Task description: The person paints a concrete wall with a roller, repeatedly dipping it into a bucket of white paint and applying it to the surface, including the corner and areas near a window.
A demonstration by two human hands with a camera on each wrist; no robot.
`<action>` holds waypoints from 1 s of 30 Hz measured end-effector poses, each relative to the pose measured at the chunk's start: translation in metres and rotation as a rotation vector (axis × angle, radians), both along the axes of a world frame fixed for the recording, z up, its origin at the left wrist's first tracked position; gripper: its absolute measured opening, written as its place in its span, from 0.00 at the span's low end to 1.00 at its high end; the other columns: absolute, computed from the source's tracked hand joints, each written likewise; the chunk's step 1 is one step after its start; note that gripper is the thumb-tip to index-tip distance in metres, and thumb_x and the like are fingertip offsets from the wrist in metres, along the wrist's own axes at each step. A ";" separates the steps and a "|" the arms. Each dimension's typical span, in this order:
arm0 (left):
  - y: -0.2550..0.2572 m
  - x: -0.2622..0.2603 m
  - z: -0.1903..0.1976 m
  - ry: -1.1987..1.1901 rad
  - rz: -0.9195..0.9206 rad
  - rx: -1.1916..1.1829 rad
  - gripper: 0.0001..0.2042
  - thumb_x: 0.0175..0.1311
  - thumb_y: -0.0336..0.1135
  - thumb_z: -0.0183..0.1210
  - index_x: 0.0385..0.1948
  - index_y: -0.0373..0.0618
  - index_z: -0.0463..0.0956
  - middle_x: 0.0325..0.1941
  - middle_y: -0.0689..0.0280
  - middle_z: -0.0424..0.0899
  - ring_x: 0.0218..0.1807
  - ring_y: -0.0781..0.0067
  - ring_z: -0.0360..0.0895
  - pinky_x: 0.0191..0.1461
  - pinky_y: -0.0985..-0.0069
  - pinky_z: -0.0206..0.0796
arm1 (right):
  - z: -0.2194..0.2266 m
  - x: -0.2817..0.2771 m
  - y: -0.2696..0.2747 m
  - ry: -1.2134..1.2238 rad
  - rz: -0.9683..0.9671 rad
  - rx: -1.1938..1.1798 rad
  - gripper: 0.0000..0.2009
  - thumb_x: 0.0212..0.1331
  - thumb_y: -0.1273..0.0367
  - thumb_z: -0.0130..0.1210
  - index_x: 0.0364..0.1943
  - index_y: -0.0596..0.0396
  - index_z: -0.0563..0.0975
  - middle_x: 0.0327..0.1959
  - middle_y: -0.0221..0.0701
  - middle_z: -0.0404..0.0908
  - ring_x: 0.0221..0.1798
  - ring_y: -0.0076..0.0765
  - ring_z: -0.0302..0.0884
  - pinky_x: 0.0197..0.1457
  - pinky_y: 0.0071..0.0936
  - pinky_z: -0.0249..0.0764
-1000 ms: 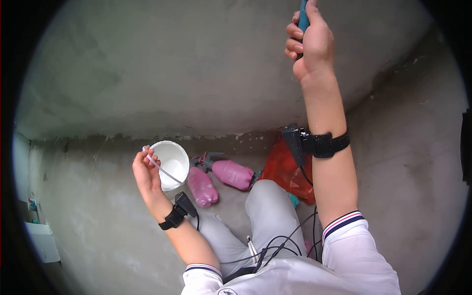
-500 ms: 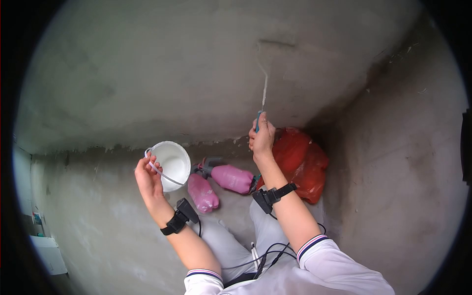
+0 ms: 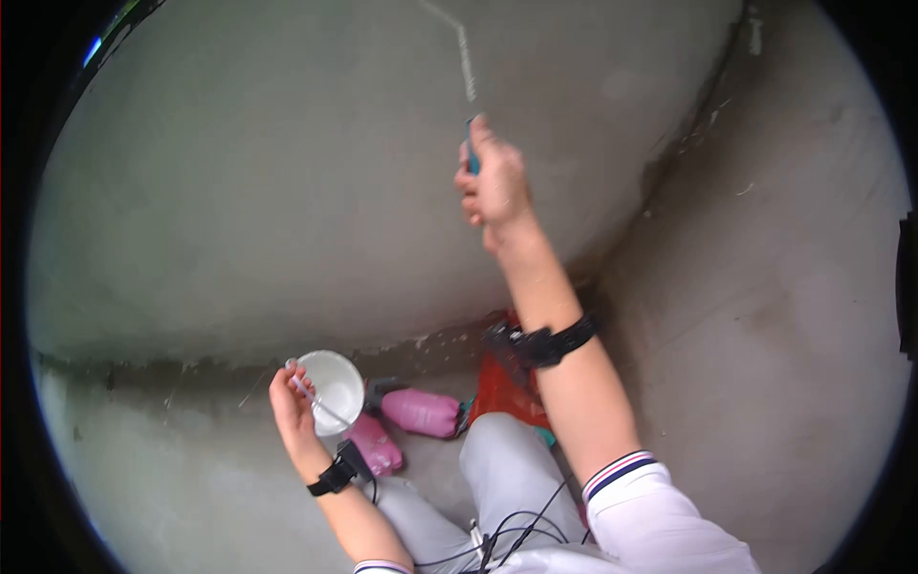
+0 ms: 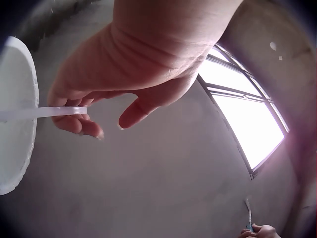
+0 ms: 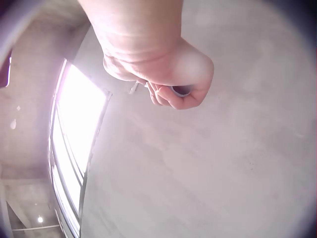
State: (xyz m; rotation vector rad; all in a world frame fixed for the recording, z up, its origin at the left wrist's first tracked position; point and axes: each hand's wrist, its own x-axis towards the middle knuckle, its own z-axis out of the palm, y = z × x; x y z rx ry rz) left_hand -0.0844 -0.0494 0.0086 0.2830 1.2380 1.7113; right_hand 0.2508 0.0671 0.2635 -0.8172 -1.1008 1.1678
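My right hand (image 3: pixel 502 187) grips the blue handle of a paint roller (image 3: pixel 472 153) in front of the grey wall. The roller's thin paint-spattered rod (image 3: pixel 467 67) runs up out of the head view, so its head is hidden there. In the right wrist view, the round handle end (image 5: pixel 181 90) shows inside the curled fingers. Low on the left, my left hand (image 3: pixel 295 407) has its fingers hooked round the pale plastic carrying handle (image 4: pixel 49 112) of a white bucket (image 3: pixel 356 387). The bucket's open mouth faces up, with whitish insides.
Two pink pump spray bottles (image 3: pixel 421 411) lie on the floor right of the bucket. A red plastic bag (image 3: pixel 507 392) sits beyond my knee, near the wall corner. Black cables (image 3: pixel 516 526) cross my lap. A bright window (image 4: pixel 247 124) opens in the wall.
My right hand came down from high on the right with the roller, then moved up and slightly left along the wall. The view tilted upward; my left hand keeps holding the bucket handle.
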 end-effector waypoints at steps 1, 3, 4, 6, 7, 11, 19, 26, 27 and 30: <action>0.003 -0.001 -0.002 -0.011 0.000 -0.007 0.13 0.57 0.37 0.56 0.42 0.42 0.75 0.29 0.69 0.77 0.26 0.78 0.70 0.30 0.80 0.62 | -0.002 -0.003 -0.002 0.022 0.009 0.020 0.23 0.69 0.44 0.42 0.25 0.45 0.65 0.13 0.16 0.56 0.11 0.12 0.44 0.11 0.16 0.45; 0.004 -0.003 -0.004 -0.006 -0.005 -0.010 0.13 0.58 0.37 0.55 0.42 0.42 0.75 0.28 0.69 0.77 0.25 0.79 0.70 0.30 0.80 0.62 | -0.025 -0.007 -0.009 0.047 0.020 -0.042 0.23 0.68 0.43 0.43 0.25 0.44 0.65 0.13 0.16 0.56 0.11 0.12 0.44 0.11 0.16 0.44; 0.003 -0.003 -0.004 0.005 -0.004 -0.004 0.14 0.58 0.37 0.54 0.43 0.42 0.75 0.28 0.69 0.77 0.25 0.79 0.70 0.29 0.80 0.63 | -0.044 -0.009 -0.012 0.050 -0.002 -0.071 0.23 0.68 0.42 0.43 0.25 0.44 0.64 0.12 0.15 0.56 0.11 0.12 0.45 0.12 0.16 0.44; 0.005 -0.005 -0.001 0.022 0.006 0.014 0.14 0.58 0.37 0.54 0.44 0.41 0.74 0.27 0.69 0.77 0.24 0.79 0.70 0.29 0.80 0.63 | -0.087 -0.010 -0.013 0.089 0.007 -0.155 0.23 0.68 0.43 0.43 0.25 0.44 0.64 0.12 0.16 0.56 0.10 0.12 0.45 0.11 0.16 0.43; 0.004 -0.004 -0.001 0.032 0.013 -0.004 0.15 0.58 0.37 0.53 0.45 0.41 0.74 0.27 0.69 0.77 0.24 0.79 0.70 0.28 0.79 0.63 | -0.109 -0.011 -0.015 0.099 -0.010 -0.173 0.23 0.68 0.43 0.43 0.25 0.44 0.65 0.12 0.16 0.56 0.10 0.12 0.45 0.11 0.16 0.43; 0.000 0.005 0.005 0.055 0.040 0.018 0.16 0.58 0.37 0.52 0.46 0.39 0.73 0.27 0.68 0.77 0.23 0.78 0.71 0.28 0.79 0.63 | -0.167 -0.004 -0.030 0.131 0.007 -0.254 0.23 0.68 0.43 0.42 0.26 0.45 0.65 0.11 0.17 0.56 0.09 0.12 0.45 0.10 0.16 0.43; -0.003 0.016 0.011 0.046 0.026 0.030 0.15 0.57 0.36 0.53 0.44 0.38 0.73 0.28 0.67 0.77 0.23 0.78 0.71 0.27 0.79 0.64 | -0.075 0.005 -0.039 0.165 0.068 -0.288 0.25 0.68 0.41 0.41 0.26 0.46 0.65 0.11 0.19 0.56 0.07 0.15 0.46 0.09 0.18 0.46; -0.012 0.019 0.017 0.023 0.066 0.032 0.14 0.57 0.36 0.53 0.43 0.42 0.74 0.29 0.69 0.76 0.26 0.80 0.69 0.32 0.80 0.62 | -0.036 0.066 0.016 -0.070 -0.103 -0.067 0.25 0.67 0.41 0.44 0.26 0.47 0.66 0.12 0.17 0.57 0.10 0.11 0.45 0.10 0.15 0.44; -0.013 0.021 0.019 0.041 0.078 0.032 0.14 0.57 0.36 0.53 0.43 0.42 0.74 0.30 0.69 0.76 0.25 0.80 0.69 0.32 0.80 0.62 | -0.056 0.071 0.020 -0.089 -0.134 -0.072 0.25 0.67 0.41 0.44 0.26 0.47 0.66 0.12 0.17 0.57 0.10 0.11 0.46 0.10 0.15 0.43; -0.013 0.021 0.020 0.075 0.095 0.017 0.14 0.58 0.36 0.52 0.44 0.41 0.73 0.31 0.68 0.76 0.25 0.80 0.69 0.31 0.81 0.62 | -0.148 0.069 0.039 -0.030 -0.235 -0.055 0.25 0.66 0.42 0.45 0.24 0.47 0.66 0.11 0.18 0.58 0.10 0.14 0.50 0.11 0.17 0.45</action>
